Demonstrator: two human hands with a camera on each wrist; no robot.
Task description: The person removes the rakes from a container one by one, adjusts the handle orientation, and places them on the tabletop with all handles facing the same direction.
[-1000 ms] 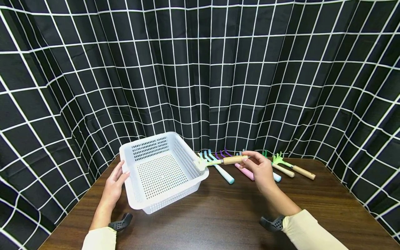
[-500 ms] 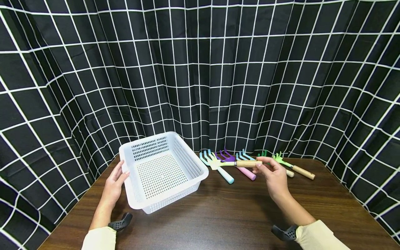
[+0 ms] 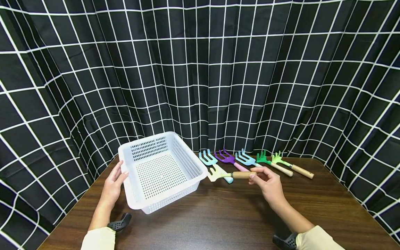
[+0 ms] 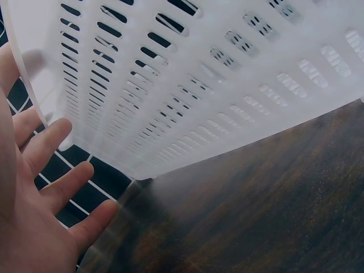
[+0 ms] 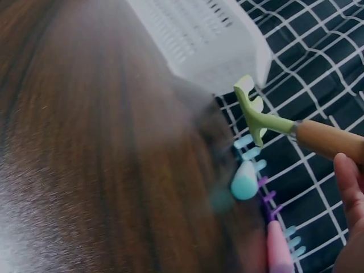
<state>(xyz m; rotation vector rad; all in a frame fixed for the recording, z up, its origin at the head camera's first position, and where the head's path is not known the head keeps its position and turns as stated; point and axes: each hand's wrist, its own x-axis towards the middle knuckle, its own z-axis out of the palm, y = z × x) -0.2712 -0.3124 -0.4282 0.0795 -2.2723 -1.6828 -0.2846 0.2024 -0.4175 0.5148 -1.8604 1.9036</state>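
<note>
My left hand (image 3: 112, 184) grips the left rim of a white perforated plastic basket (image 3: 129, 180), thumb over the rim; in the left wrist view its other fingers spread along the outside wall. The basket is tilted, its open side facing me. My right hand (image 3: 270, 184) pinches the wooden handle end of a small hand rake (image 3: 242, 175) with a pale yellow-green head. The handle lies nearly level, the prongs pointing left, right at the basket's right corner. In the right wrist view the rake (image 5: 273, 123) shows side-on, with the basket (image 5: 210, 62) behind it.
Several more hand rakes lie in a row along the back of the brown wooden table (image 3: 218, 222): light blue (image 3: 207, 158), purple with a pink handle (image 3: 226, 158), blue (image 3: 246, 159), green (image 3: 264, 158), and light green (image 3: 293, 166). A black curtain with white grid (image 3: 200, 76) hangs behind.
My right hand has moved the rake right, away from the basket's right wall, then lower and nearer to me with a slight shift left. The left hand and basket stay almost still.
</note>
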